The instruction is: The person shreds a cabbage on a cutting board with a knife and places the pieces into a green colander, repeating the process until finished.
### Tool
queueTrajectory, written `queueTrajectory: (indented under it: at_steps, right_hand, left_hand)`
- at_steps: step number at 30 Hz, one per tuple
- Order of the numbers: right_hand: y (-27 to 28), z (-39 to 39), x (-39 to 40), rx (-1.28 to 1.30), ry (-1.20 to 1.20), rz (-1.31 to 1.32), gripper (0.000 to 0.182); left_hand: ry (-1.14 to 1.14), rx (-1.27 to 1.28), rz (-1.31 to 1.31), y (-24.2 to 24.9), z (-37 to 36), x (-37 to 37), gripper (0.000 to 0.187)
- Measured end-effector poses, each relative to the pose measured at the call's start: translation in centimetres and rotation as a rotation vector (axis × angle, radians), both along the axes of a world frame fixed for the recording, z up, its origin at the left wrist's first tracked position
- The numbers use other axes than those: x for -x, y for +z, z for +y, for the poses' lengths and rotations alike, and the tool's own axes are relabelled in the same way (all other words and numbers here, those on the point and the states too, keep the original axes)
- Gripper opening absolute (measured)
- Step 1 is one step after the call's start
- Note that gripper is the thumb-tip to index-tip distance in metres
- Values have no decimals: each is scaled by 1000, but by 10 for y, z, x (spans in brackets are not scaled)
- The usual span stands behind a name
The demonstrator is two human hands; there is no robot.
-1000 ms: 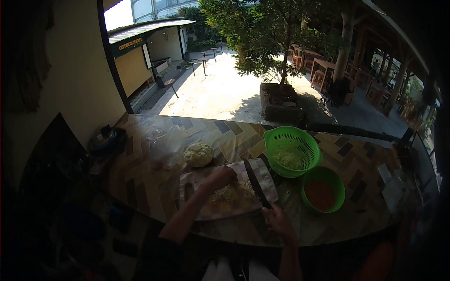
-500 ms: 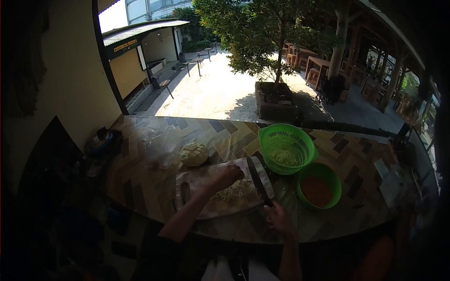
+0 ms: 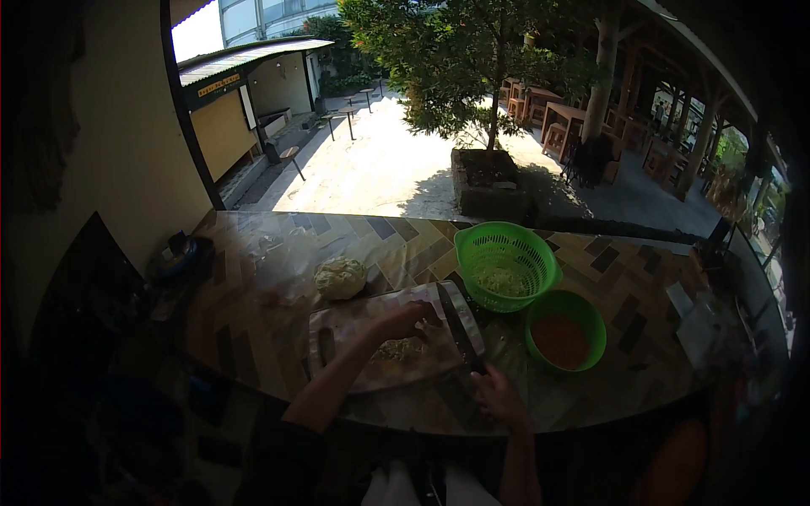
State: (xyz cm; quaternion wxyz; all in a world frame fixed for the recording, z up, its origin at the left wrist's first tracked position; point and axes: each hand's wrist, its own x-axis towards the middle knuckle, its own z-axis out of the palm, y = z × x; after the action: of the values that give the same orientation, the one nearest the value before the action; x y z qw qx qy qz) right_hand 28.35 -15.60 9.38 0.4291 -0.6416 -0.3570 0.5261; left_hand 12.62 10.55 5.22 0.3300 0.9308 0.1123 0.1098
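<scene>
Beside a pale, round cabbage-like head [image 3: 340,278] on a checked, rectangular cutting board's [image 3: 350,320] far side, the left hand [image 3: 409,320], bunched a moment ago, loosens above pale shreds [image 3: 398,348], any pinch impossible to tell, suggesting handling rather than slicing; the right hand [image 3: 498,396] grips a long, dark knife [image 3: 460,327].

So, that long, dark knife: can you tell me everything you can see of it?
The long, dark knife has a slender blade, seemingly metal, and a dark handle partly hidden by the person's right hand, which grips it. The blade slants away from the person and slightly leftward, over the right part of the pale, rectangular cutting board, its tip near the board's far edge. Whether blade and board touch, I can't tell; its cutting edge is too dim to judge.
</scene>
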Motion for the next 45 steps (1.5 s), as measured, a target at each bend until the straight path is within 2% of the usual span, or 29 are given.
queueTrajectory:
  at_steps: [6, 12, 15, 18, 24, 27, 30, 33, 36, 39, 41, 42, 45]
  right_hand:
    - [-2, -3, -2, -2, 9, 37, 35]
    - [0, -5, 0, -14, 21, -3, 29]
    - [1, -5, 1, -9, 31, -16, 27]
    - [4, -4, 1, 4, 56, -7, 39]
    - [1, -5, 2, -29, 67, -9, 39]
    - [-3, -6, 2, -39, 38, 2, 34]
    - [-6, -7, -1, 13, 12, -39, 35]
    - [-7, -6, 0, 17, -10, -123, 35]
    - [-12, -4, -1, -8, -2, -158, 36]
    - [-9, -1, 0, 6, 11, -232, 37]
    - [-40, 5, -6, -127, -5, -431, 39]
    - [-37, 7, -3, -193, -14, -531, 40]
    - [-13, 7, 9, -97, -61, -743, 40]
  left_hand:
    - [-16, 9, 30, -16, 9, 3, 36]
    - [-34, 121, -31, 3, -6, 13, 45]
    - [-85, -19, -86, 0, -9, 13, 51]
    - [-80, -71, -79, 1, -11, 10, 52]
    - [-41, 62, -84, -11, -2, -2, 31]
    - [105, 48, -83, -10, -8, -2, 21]
    - [217, 59, -89, 8, -24, 1, 21]
    - [296, -87, -74, 21, -39, 4, 18]
    - [259, -47, -185, 15, -36, 8, 18]
    - [205, -186, -239, 7, -23, 9, 19]
    - [242, -106, -244, 5, -15, 5, 18]
    - [260, -66, -246, 6, -14, 2, 18]
    - [453, 27, -123, 4, -18, -8, 18]
